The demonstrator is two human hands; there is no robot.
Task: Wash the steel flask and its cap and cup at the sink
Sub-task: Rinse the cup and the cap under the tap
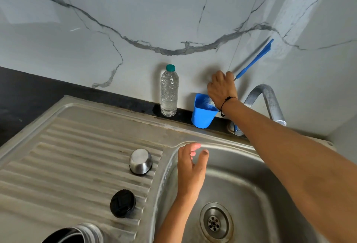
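Observation:
The steel cup stands upside down on the ribbed drainboard. The black cap lies nearer me on the same board. Only the open mouth of the steel flask shows at the bottom edge. My right hand reaches to the back wall and grips a blue bottle brush, whose bristle end sits in a blue plastic holder. My left hand hovers over the left rim of the sink basin, fingers relaxed and holding nothing.
A clear water bottle with a teal cap stands against the marble wall, left of the holder. The steel tap curves over the basin's back right corner. The drain lies at the basin bottom. Black counter runs along the left.

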